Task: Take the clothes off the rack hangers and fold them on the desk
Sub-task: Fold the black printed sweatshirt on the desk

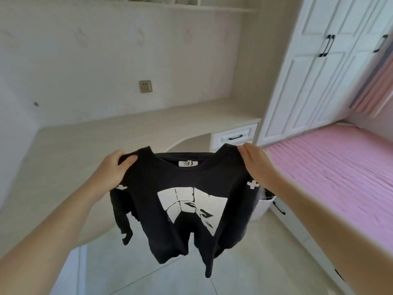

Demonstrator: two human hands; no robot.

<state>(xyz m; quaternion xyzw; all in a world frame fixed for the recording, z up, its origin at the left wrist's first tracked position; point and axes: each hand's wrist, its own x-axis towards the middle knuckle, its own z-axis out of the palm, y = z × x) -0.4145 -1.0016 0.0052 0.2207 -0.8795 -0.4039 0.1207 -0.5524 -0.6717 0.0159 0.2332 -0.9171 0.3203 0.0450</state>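
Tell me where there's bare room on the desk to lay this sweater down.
The desk shows bare top from the left wall to the drawer by the wardrobe. The sweater, gripped by the left hand and right hand, hides its near right edge.

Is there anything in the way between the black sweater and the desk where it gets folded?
Nothing visible. The black sweater with a white print hangs from the left hand and right hand, over the floor, and the pale wooden desk lies beyond it, with only air between.
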